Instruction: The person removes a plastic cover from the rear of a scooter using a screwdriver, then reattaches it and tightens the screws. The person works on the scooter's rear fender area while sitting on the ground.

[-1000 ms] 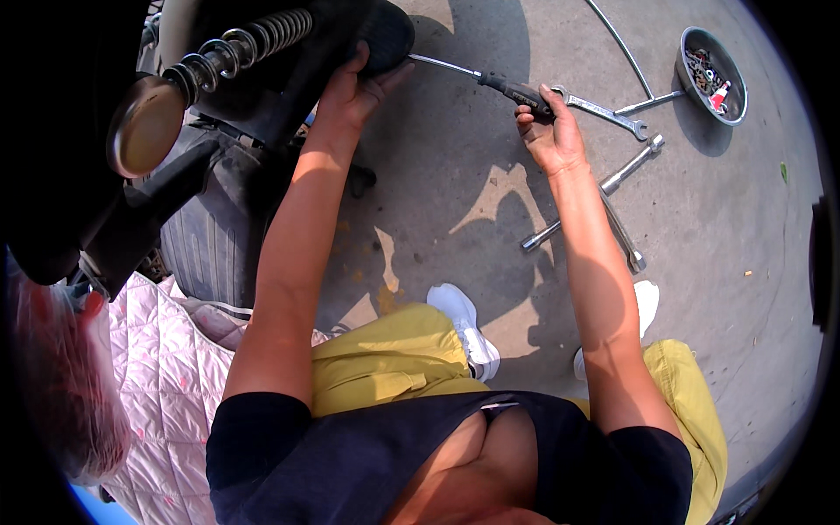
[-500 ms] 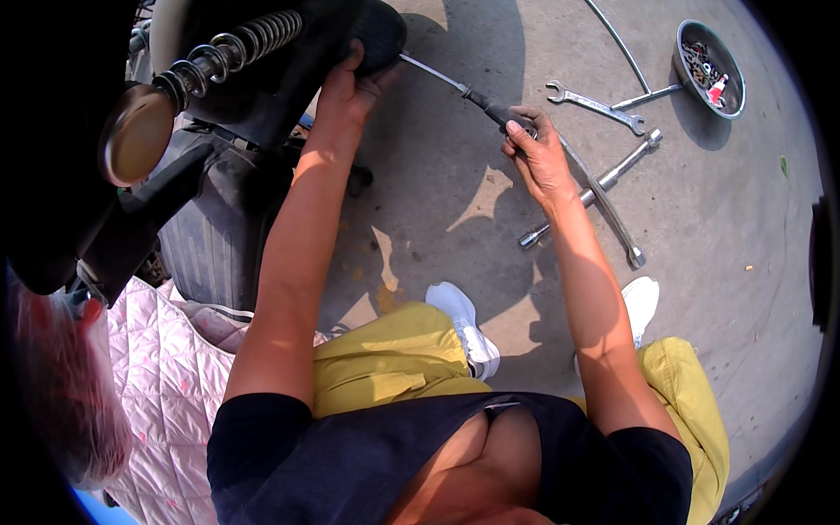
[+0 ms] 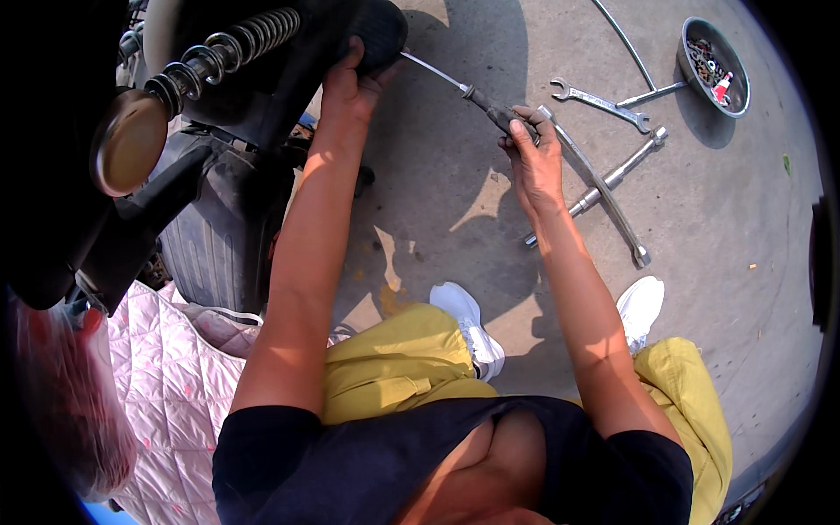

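My right hand (image 3: 535, 156) is closed around the dark handle of a screwdriver (image 3: 483, 101). Its thin shaft points up and left, and the tip meets the edge of a black rounded part (image 3: 383, 37) on the vehicle. My left hand (image 3: 352, 92) grips that part from below, thumb up its near side and fingers partly hidden underneath. Exactly where the tip sits cannot be made out. Just right of the screwdriver, a cross-shaped lug wrench (image 3: 604, 188) lies on the concrete.
An open-end wrench (image 3: 599, 101) and a T-handled tool (image 3: 652, 94) lie farther out. Beside them stands a metal bowl (image 3: 742, 92) of small parts. On the left are a coil-spring shock absorber (image 3: 210, 63), a black ribbed panel (image 3: 214, 241) and a pink quilted cover (image 3: 175, 376).
The view has shifted slightly. My right hand has turned a little on the screwdriver handle, while the tip and my left hand keep their places on the black part.
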{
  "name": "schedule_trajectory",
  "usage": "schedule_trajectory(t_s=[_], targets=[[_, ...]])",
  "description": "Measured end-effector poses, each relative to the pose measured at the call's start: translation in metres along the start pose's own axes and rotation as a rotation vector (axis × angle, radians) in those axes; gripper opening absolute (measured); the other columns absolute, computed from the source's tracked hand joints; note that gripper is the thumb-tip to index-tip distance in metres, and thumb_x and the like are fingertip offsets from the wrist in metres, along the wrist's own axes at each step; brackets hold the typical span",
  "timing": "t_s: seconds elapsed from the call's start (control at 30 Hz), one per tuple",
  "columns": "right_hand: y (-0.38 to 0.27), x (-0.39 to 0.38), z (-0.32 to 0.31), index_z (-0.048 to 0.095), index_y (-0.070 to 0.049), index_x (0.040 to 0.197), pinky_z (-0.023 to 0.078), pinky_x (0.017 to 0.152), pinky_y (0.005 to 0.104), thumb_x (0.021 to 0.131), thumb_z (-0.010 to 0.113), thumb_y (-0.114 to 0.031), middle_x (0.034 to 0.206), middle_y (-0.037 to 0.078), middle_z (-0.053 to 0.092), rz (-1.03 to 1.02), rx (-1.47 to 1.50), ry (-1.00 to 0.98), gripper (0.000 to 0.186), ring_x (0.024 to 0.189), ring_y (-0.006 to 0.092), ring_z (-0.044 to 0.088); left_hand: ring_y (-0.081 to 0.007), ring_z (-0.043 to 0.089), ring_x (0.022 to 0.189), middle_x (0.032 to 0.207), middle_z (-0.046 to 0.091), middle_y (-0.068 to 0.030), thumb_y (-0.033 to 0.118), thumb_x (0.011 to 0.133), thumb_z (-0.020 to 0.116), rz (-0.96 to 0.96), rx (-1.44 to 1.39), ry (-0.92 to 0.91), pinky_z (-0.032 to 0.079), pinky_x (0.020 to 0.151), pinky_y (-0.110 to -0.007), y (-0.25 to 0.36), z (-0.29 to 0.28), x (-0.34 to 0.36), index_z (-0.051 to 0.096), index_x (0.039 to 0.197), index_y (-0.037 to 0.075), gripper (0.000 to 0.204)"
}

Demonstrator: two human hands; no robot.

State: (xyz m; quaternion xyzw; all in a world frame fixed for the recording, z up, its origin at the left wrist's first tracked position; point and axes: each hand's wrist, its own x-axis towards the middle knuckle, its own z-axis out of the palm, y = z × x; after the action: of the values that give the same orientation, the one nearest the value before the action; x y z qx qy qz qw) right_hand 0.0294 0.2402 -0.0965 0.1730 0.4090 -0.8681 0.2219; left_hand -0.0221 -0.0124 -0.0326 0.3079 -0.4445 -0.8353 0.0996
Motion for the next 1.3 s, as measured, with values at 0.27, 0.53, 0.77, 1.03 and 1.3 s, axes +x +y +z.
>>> schedule_trajectory(t_s=[0.27, 0.53, 0.77, 1.03, 1.3], targets=[[-0.004, 0.012, -0.03, 0.053, -0.001, 0.106, 0.04, 0.053, 0.0238, 0.088, 0.062, -0.026, 0.09, 0.013, 0.058, 0.645, 0.56, -0.387, 0.032, 0.06, 0.009, 0.043, -0.039, 0.047, 0.119, 0.13, 0.046, -0.0135, 0.011, 0.091, 0.053, 0.035, -0.004, 0.018, 0.041, 0.092, -0.067, -0.001, 0.006, -0.003, 0.041, 0.128, 0.006, 0.038], [0.001, -0.008, 0.004, 0.055, 0.002, 0.104, 0.045, 0.064, 0.0257, 0.087, 0.064, -0.018, 0.092, 0.008, 0.055, -0.051, -0.213, -0.091, 0.029, 0.069, 0.0108, 0.048, -0.0392, 0.048, 0.117, 0.128, 0.047, -0.0142, 0.01, 0.091, 0.053, 0.015, -0.018, -0.005, 0.043, 0.091, -0.066, 0.001, 0.003, -0.003, 0.041, 0.126, 0.005, 0.037], [0.015, 0.012, -0.035, 0.054, 0.001, 0.103, 0.045, 0.066, 0.0256, 0.088, 0.062, -0.029, 0.087, 0.007, 0.053, 0.711, 0.512, -0.456, 0.034, 0.071, 0.0118, 0.05, -0.0384, 0.046, 0.119, 0.129, 0.047, -0.0133, 0.01, 0.091, 0.053, 0.013, -0.019, -0.008, 0.042, 0.092, -0.067, 0.001, 0.005, -0.003, 0.041, 0.127, 0.006, 0.038], [-0.022, -0.006, 0.004, 0.057, -0.002, 0.107, 0.046, 0.075, 0.0266, 0.084, 0.067, -0.028, 0.098, 0.007, 0.055, -0.662, -0.757, -0.054, 0.037, 0.09, 0.0151, 0.054, -0.0372, 0.045, 0.121, 0.13, 0.047, -0.0123, 0.009, 0.091, 0.052, -0.004, -0.019, -0.036, 0.04, 0.094, -0.067, 0.005, 0.005, -0.004, 0.041, 0.127, 0.007, 0.037], [-0.058, 0.017, -0.005, 0.049, 0.004, 0.111, 0.046, 0.048, 0.0241, 0.093, 0.054, -0.037, 0.081, 0.012, 0.057, 0.131, -0.256, -0.095, 0.045, 0.054, 0.0108, 0.052, -0.0377, 0.045, 0.121, 0.13, 0.047, -0.0124, 0.007, 0.091, 0.052, -0.014, -0.049, 0.026, 0.041, 0.094, -0.066, 0.007, 0.01, -0.008, 0.042, 0.126, 0.007, 0.037]])
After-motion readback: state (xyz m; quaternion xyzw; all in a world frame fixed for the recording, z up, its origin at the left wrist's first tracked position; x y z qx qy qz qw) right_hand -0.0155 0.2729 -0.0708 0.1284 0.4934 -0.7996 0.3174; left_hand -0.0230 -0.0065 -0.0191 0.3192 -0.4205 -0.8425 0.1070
